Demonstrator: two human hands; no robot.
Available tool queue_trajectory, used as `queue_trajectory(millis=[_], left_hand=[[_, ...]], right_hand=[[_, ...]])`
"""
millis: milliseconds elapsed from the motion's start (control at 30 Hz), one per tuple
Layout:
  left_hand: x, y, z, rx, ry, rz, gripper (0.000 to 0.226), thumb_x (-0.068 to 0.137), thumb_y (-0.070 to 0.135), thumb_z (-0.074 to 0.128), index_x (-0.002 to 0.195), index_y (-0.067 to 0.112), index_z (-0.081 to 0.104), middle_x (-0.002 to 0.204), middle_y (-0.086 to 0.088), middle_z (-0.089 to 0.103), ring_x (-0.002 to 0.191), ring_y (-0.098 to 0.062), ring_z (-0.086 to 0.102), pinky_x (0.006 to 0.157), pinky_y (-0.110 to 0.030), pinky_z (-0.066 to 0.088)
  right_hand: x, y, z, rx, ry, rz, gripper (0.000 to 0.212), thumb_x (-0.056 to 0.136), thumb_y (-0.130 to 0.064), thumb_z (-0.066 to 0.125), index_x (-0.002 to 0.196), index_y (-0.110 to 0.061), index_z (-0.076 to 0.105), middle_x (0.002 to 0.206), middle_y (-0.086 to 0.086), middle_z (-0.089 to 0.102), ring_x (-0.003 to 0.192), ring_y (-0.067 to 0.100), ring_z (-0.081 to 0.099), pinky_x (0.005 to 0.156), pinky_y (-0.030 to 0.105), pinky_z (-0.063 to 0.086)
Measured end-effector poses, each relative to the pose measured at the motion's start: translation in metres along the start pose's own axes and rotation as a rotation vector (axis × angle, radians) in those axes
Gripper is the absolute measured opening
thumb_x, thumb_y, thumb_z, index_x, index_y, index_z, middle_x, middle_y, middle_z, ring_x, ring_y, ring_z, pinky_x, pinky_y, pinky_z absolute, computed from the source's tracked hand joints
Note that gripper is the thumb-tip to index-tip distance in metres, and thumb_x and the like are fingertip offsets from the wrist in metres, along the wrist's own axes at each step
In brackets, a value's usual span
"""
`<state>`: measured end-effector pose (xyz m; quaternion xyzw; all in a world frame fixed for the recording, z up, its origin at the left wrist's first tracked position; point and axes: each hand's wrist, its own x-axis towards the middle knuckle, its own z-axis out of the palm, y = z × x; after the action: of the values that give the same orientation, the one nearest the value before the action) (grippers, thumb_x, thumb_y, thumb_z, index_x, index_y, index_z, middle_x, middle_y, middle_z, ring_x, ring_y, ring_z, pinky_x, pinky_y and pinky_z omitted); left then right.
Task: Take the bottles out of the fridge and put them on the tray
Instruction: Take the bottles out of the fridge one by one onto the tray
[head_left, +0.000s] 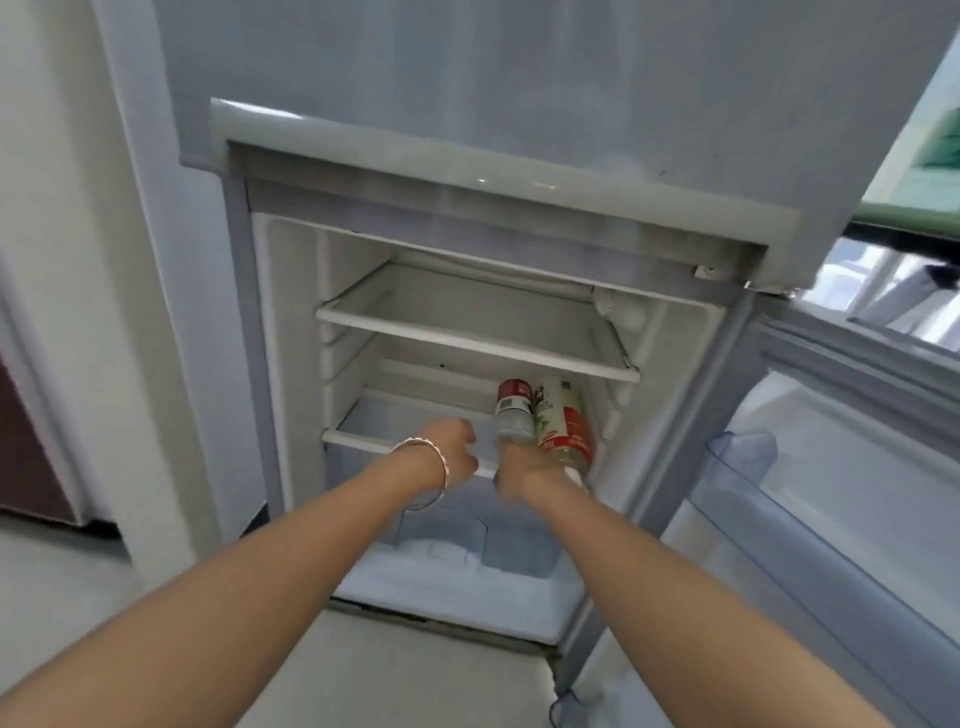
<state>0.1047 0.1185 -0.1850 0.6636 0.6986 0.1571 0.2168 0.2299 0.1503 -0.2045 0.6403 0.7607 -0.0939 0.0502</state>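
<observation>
Labels first: we see two bottles on the lower white-edged glass shelf (363, 439) of the open white fridge (291, 364), right side. The small clear plastic bottle with a red-and-white label (513, 410) stands just left of the taller clear bottle with a cream, green and red label (563, 421); they touch or nearly so. Print on both is too blurred to read, no brand legible.

Hands: both arms reach straight forward into the fridge. Our right hand (524, 475) is curled at the base of the two bottles and looks wrapped on the taller one's lower end (motion blur, so we cannot tell for sure which bottle it grips). Our left hand (452, 447), silver bangle (426, 475) on the wrist, is loosely curled at the shelf's front edge, holding nothing, just left of the small bottle.

Upper shelf (467, 332) bare. Fridge door (831, 493) swung open to the right.
</observation>
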Motion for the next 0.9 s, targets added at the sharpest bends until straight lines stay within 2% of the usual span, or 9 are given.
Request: queue_trajectory(millis=[67,133,300,433,533,667,733,833,900], left_hand=[[0.004,-0.007,0.005,-0.009,-0.001,-0.007,0.044,0.086,0.019,0.057,0.13,0.016,0.055,0.134,-0.008,0.057,0.122,-0.025,0.055,0.104,-0.029,0.043],[0.007,-0.015,0.008,-0.013,-0.002,-0.026,0.041,0.085,0.02,0.057,0.126,0.017,0.057,0.131,-0.006,0.059,0.119,-0.024,0.056,0.102,-0.028,0.044],[0.009,-0.029,0.012,-0.004,0.001,-0.055,0.039,0.085,0.019,0.057,0.124,0.017,0.058,0.129,-0.006,0.059,0.117,-0.024,0.058,0.098,-0.027,0.046],[0.005,-0.024,0.005,-0.013,-0.008,-0.054,0.043,0.085,0.018,0.057,0.128,0.018,0.055,0.131,-0.006,0.057,0.117,-0.024,0.057,0.097,-0.028,0.047],[-0.004,-0.009,-0.008,-0.03,0.004,-0.025,0.048,0.084,0.016,0.058,0.132,0.017,0.051,0.134,-0.007,0.055,0.119,-0.024,0.056,0.099,-0.029,0.046],[-0.018,0.014,-0.027,-0.039,0.008,0.036,0.059,0.083,0.012,0.06,0.139,0.014,0.041,0.136,-0.01,0.053,0.119,-0.027,0.056,0.095,-0.03,0.048],[-0.034,0.03,-0.036,-0.02,-0.019,0.095,0.061,0.08,0.016,0.066,0.136,0.013,0.041,0.128,-0.008,0.057,0.114,-0.026,0.058,0.09,-0.029,0.047],[-0.049,0.046,-0.048,-0.015,-0.049,0.215,0.052,0.065,0.023,0.08,0.105,0.024,0.046,0.094,0.005,0.059,0.093,-0.018,0.057,0.081,-0.025,0.046],[-0.061,0.059,-0.065,-0.059,-0.036,0.253,0.056,0.061,0.026,0.084,0.097,0.03,0.041,0.086,0.011,0.053,0.086,-0.013,0.053,0.076,-0.021,0.043]], right_hand=[[0.009,0.002,0.015,-0.014,-0.033,-0.011,0.044,0.092,-0.014,0.045,0.135,-0.017,0.039,0.13,0.013,0.055,0.115,0.03,0.057,0.092,0.036,0.048],[0.018,0.003,0.029,-0.014,0.012,-0.037,0.048,0.09,-0.011,0.049,0.137,-0.016,0.039,0.129,0.015,0.054,0.115,0.031,0.056,0.096,0.038,0.048],[0.017,0.006,0.043,-0.123,0.254,-0.055,0.058,0.088,0.001,0.049,0.141,-0.016,0.033,0.117,0.018,0.058,0.105,0.034,0.06,0.083,0.039,0.05],[0.0,0.005,0.03,-0.163,0.405,-0.129,0.042,0.087,0.005,0.05,0.124,-0.013,0.041,0.106,0.013,0.065,0.092,0.031,0.065,0.069,0.038,0.05],[-0.021,0.005,0.005,-0.195,0.478,-0.22,0.046,0.079,0.005,0.057,0.118,-0.015,0.041,0.099,0.008,0.065,0.087,0.029,0.065,0.058,0.034,0.04],[-0.054,-0.004,-0.029,-0.098,0.534,-0.265,0.03,0.092,-0.015,0.055,0.118,-0.013,0.041,0.102,0.011,0.069,0.091,0.032,0.066,0.06,0.033,0.033],[-0.077,-0.009,-0.048,-0.002,0.529,-0.239,0.031,0.094,-0.022,0.055,0.121,-0.012,0.042,0.106,0.014,0.069,0.097,0.035,0.065,0.064,0.033,0.035],[-0.105,-0.018,-0.076,0.147,0.546,-0.197,0.032,0.087,-0.02,0.056,0.116,-0.014,0.047,0.106,0.015,0.069,0.1,0.038,0.063,0.069,0.035,0.04],[-0.123,-0.02,-0.101,0.249,0.591,-0.163,0.027,0.082,-0.025,0.057,0.107,-0.014,0.052,0.101,0.013,0.069,0.095,0.038,0.063,0.071,0.035,0.046]])
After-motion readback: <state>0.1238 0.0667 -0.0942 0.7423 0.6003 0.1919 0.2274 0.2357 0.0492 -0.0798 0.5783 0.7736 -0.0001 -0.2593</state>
